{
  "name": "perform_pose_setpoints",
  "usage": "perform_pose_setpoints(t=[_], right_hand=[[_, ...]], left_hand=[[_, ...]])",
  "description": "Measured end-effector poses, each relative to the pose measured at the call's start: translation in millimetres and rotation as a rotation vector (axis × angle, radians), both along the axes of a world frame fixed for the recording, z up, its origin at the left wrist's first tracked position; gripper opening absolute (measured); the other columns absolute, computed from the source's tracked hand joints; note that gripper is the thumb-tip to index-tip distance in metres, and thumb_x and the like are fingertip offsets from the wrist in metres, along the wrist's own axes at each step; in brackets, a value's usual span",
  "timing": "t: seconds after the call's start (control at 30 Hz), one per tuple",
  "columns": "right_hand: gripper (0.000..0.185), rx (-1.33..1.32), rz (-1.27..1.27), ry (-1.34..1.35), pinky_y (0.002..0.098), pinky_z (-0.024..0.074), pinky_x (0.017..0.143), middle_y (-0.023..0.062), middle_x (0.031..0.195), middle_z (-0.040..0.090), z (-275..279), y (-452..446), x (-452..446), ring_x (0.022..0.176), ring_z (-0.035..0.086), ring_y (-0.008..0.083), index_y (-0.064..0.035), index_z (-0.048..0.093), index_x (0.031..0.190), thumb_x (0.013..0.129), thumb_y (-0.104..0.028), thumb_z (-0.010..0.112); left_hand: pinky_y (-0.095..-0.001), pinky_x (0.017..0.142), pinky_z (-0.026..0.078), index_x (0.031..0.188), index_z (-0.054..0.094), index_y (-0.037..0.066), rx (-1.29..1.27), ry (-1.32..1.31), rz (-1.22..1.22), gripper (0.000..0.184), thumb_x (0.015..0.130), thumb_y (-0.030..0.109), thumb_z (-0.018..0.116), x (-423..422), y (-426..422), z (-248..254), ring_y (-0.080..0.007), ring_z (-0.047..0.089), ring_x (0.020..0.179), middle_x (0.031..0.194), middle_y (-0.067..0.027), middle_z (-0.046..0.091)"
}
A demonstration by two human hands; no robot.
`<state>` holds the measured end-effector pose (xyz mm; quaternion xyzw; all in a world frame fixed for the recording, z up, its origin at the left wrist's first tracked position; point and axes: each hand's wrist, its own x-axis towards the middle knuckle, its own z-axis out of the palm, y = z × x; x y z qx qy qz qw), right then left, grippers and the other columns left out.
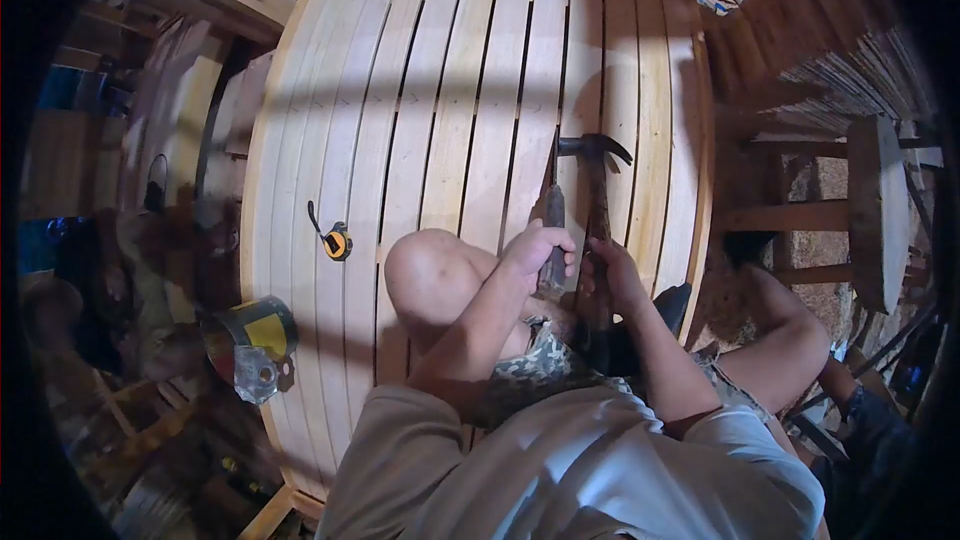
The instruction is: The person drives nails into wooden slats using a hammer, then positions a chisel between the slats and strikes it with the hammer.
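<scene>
My left hand (541, 250) is closed around the worn handle of a chisel (555, 208). Its narrow blade points away from me, down at a dark gap between two slats of a pale wooden slatted panel (400, 160); whether the tip touches the wood I cannot tell. Just to the right, my right hand (612, 277) grips the wooden handle of a claw hammer (596, 148). The hammer head lies beyond my fists, over the slats and beside the chisel blade. My bare left knee rests on the panel, left of my left hand.
A yellow and black tape measure (338, 243) lies on the slats to the left. Nearer, at the panel's left edge, stands a yellow and black tin (258, 325) with a clear plastic piece. On the right are a wooden stool (876, 215) and stacked boards (800, 55).
</scene>
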<state>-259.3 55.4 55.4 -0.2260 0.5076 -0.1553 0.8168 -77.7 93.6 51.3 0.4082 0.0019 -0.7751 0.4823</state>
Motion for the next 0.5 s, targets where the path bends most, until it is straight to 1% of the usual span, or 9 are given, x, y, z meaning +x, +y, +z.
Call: perform_pose_setpoints(t=[0.07,0.1,0.13,0.17,0.23,0.3,0.37,0.43,0.5], right_hand=[[0.023,-0.077,0.008,0.074,0.0347,0.0453,0.043,0.0063,0.066,0.057,6.2,1.9,1.1,0.045,0.052,0.0191,-0.0084,0.053,0.093,0.099,-0.031,0.050],[0.023,-0.078,0.002,0.077,0.0347,0.0453,0.043,0.0063,0.066,0.057,9.9,1.6,0.4,0.045,0.052,0.0191,-0.0084,0.053,0.093,0.099,-0.031,0.050],[0.023,-0.032,-0.011,0.057,0.0345,0.0454,0.043,0.0066,0.066,0.057,14.3,0.7,-1.2,0.045,0.051,0.0190,-0.0078,0.053,0.093,0.099,-0.029,0.050],[0.022,0.012,-0.024,0.038,0.0344,0.0454,0.043,0.0068,0.066,0.057,16.4,0.1,-3.1,0.044,0.051,0.0189,-0.0071,0.054,0.093,0.098,-0.028,0.051],[0.022,0.004,-0.027,0.045,0.0346,0.0453,0.043,0.0068,0.065,0.057,9.8,1.0,-6.0,0.044,0.051,0.0189,-0.0071,0.054,0.092,0.098,-0.028,0.051],[0.022,-0.003,-0.017,0.049,0.0348,0.0451,0.043,0.0067,0.064,0.056,6.4,2.2,-8.2,0.044,0.051,0.0190,-0.0071,0.054,0.091,0.098,-0.028,0.050],[0.023,-0.002,-0.047,0.093,0.0347,0.0446,0.043,0.0062,0.062,0.054,15.9,2.4,-4.2,0.045,0.051,0.0192,-0.0084,0.053,0.092,0.099,-0.030,0.049],[0.024,0.012,-0.071,0.058,0.0349,0.0447,0.044,0.0060,0.063,0.054,11.4,4.0,-2.9,0.045,0.051,0.0192,-0.0089,0.053,0.093,0.099,-0.032,0.049],[0.024,0.034,-0.096,0.021,0.0350,0.0447,0.044,0.0057,0.063,0.053,4.1,7.7,1.0,0.046,0.050,0.0193,-0.0094,0.053,0.094,0.099,-0.033,0.049]], left_hand=[[-0.0349,0.049,0.053,0.079,0.053,0.004,0.000,-0.001,0.002,0.009,0.079,-0.002,0.060,-0.3,-0.1,2.9,-0.0182,0.059,0.055,0.064,-0.0082,0.055],[-0.0360,0.048,0.052,0.077,0.051,0.003,0.008,0.006,0.031,0.011,0.076,-0.001,0.061,-1.3,-0.8,4.1,-0.0207,0.058,0.051,0.061,-0.0102,0.055],[-0.0371,0.046,0.051,0.075,0.050,0.002,0.017,0.013,0.061,0.014,0.074,-0.001,0.063,-2.4,-1.5,4.7,-0.0232,0.057,0.047,0.058,-0.0122,0.055],[-0.0371,0.046,0.051,0.075,0.050,0.002,0.017,0.016,0.055,0.014,0.074,-0.001,0.063,-3.0,-1.4,3.0,-0.0232,0.057,0.047,0.058,-0.0122,0.055],[-0.0375,0.046,0.051,0.082,0.046,0.002,-0.001,0.021,0.071,0.019,0.074,-0.001,0.063,-3.3,-1.1,-1.7,-0.0232,0.058,0.048,0.060,-0.0125,0.055],[-0.0376,0.046,0.051,0.084,0.045,0.003,0.021,0.030,0.068,0.021,0.074,-0.001,0.063,-3.4,-0.1,-7.0,-0.0231,0.058,0.049,0.061,-0.0124,0.055],[-0.0376,0.046,0.051,0.086,0.044,0.003,0.042,0.036,0.075,0.023,0.074,-0.001,0.063,-1.5,-0.1,-0.2,-0.0229,0.058,0.049,0.061,-0.0123,0.055],[-0.0358,0.048,0.052,0.074,0.054,0.002,0.032,-0.030,0.006,0.007,0.076,0.000,0.060,0.5,1.1,7.2,-0.0194,0.058,0.052,0.062,-0.0095,0.056],[-0.0352,0.048,0.052,0.071,0.055,0.002,0.016,-0.025,0.067,0.007,0.076,0.002,0.060,-0.9,1.5,9.8,-0.0210,0.058,0.050,0.061,-0.0108,0.057]])
